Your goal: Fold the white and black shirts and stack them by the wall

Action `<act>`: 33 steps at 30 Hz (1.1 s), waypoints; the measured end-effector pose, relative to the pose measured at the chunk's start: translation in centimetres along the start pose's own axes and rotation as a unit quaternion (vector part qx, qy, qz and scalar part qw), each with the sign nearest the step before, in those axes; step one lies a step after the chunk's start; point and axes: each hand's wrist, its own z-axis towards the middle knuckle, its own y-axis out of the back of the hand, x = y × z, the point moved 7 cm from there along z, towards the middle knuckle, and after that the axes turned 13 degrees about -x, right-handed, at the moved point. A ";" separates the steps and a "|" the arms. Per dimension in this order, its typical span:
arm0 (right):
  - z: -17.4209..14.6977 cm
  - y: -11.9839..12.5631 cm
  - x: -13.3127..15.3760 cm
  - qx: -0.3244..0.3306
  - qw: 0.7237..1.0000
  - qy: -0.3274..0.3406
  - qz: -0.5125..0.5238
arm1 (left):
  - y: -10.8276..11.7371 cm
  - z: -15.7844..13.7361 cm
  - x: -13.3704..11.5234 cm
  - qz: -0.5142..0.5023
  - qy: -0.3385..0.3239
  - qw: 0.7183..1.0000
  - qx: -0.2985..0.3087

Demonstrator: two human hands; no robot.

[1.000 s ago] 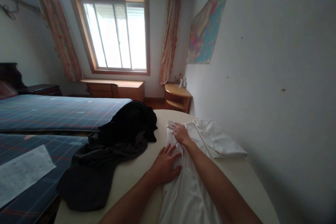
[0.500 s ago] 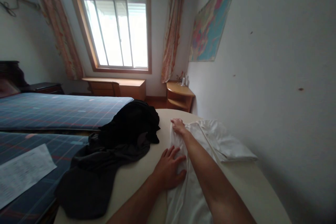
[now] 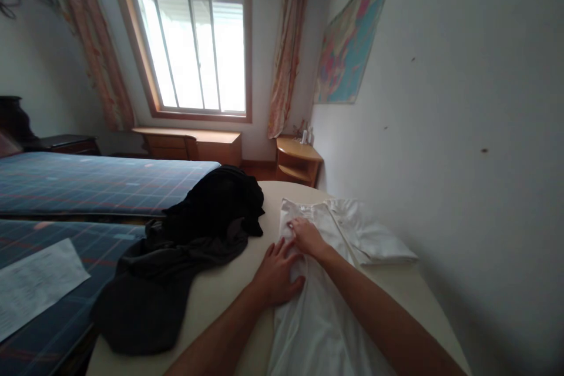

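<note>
On the worktop (image 3: 229,299), my left hand (image 3: 277,275) and right hand (image 3: 307,235) press flat, fingers released, on the white garment (image 3: 317,317), which runs lengthwise away from me.

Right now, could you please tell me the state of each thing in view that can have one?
White garment: spread flat on the table.
Left hand: open, flat on it.
Right hand: pressing it.
Folded white cloth: folded.
Dark clothes: heaped, unfolded.
Curtains: drawn open.
Window: cannot tell.
</note>
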 end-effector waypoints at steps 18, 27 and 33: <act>0.3 -2.5 -1.0 0.032 0.998 -0.061 0.014 | 3.3 -5.3 -1.8 0.055 0.078 0.993 0.063; -2.0 1.7 1.2 -0.084 0.991 -0.076 -0.068 | 5.7 -7.0 0.3 0.066 0.169 0.982 0.047; -8.5 3.4 -0.2 0.040 0.987 -0.144 -0.056 | 6.6 -8.1 0.5 0.054 0.198 0.970 0.130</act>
